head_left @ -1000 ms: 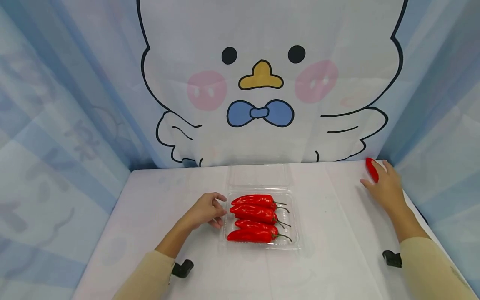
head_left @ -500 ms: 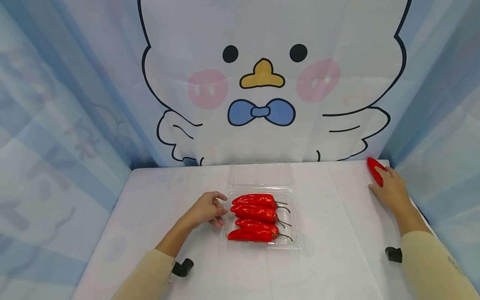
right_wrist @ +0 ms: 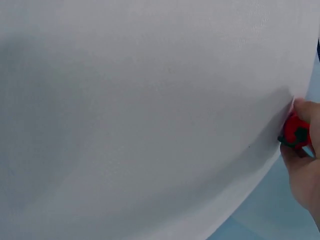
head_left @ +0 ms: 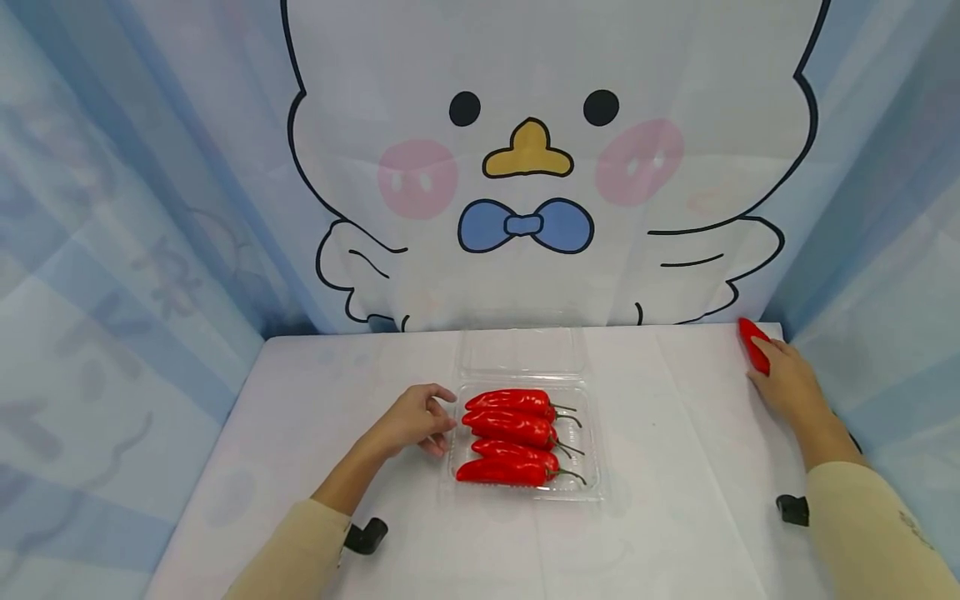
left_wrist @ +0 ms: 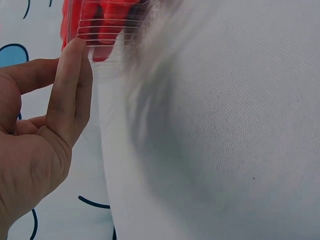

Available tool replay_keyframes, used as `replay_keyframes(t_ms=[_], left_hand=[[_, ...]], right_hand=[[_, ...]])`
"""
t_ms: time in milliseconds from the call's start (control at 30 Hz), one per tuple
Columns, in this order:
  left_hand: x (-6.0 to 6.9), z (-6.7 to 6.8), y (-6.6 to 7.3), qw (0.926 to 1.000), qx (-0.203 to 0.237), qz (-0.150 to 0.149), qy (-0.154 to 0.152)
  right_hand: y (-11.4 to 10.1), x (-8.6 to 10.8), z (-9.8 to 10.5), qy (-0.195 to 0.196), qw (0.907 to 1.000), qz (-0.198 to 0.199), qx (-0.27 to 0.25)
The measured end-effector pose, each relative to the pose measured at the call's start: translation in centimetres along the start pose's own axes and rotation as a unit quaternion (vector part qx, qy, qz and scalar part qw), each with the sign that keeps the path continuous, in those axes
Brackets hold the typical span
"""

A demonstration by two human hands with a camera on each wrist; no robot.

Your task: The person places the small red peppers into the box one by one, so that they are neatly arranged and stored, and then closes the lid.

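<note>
Several glossy red chili peppers (head_left: 510, 427) lie side by side in a clear plastic clamshell box (head_left: 592, 450), their green stems toward the right. My left hand (head_left: 412, 419) is at the box's left edge with relaxed fingers. In the left wrist view, fingertips (left_wrist: 75, 47) of that hand touch the ribbed plastic wall. At the table's far right corner, my right hand (head_left: 789, 383) holds another red chili pepper (head_left: 753, 343) between thumb and fingers. The right wrist view shows that pepper's stem end (right_wrist: 300, 132) within the grip; most of its body is hidden there.
The box's clear lid (head_left: 520, 354) is folded back toward the rear edge of the white-covered table (head_left: 660, 517). A printed curtain (head_left: 525, 275) rises behind the table, and blue curtains (head_left: 885, 317) hang at both sides.
My right hand has shifted slightly right and toward me, with the pepper in its fingers. The left hand and the box have stayed put.
</note>
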State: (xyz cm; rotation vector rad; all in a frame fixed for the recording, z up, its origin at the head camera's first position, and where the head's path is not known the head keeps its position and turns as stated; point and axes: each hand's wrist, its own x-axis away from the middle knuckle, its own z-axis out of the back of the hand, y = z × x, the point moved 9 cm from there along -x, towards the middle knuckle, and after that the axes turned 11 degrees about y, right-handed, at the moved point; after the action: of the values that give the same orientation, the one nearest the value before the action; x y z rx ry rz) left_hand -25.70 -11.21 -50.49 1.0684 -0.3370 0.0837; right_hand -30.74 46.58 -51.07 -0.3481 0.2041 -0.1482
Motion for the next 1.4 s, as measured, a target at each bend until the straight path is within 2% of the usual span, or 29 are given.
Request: replay_keyframes(t_ms=[233, 500, 933, 1133, 1400], left_hand=[[0.1, -0.1, 0.0, 1.0, 0.001, -0.004, -0.002], [0.3, -0.2, -0.1, 1.0, -0.002, -0.003, 0.0], [0.2, 0.0, -0.1, 1.0, -0.001, -0.008, 0.001], [0.1, -0.1, -0.2, 1.0, -0.004, -0.002, 0.003], [0.1, -0.2, -0.1, 1.0, -0.005, -0.001, 0.004]], right_hand=[[0.2, 0.3, 0.2, 0.023, 0.9995, -0.02, -0.014], [0.1, 0.7, 0.6, 0.063, 0.9977, -0.011, -0.025], [1.6, 1.3, 0.6, 0.041, 0.9942, -0.084, -0.052], [2.0, 1.7, 0.5, 0.017, 0.9913, -0.116, -0.059], [1.3, 2.5, 1.1, 0.023, 0.9931, -0.099, -0.059]])
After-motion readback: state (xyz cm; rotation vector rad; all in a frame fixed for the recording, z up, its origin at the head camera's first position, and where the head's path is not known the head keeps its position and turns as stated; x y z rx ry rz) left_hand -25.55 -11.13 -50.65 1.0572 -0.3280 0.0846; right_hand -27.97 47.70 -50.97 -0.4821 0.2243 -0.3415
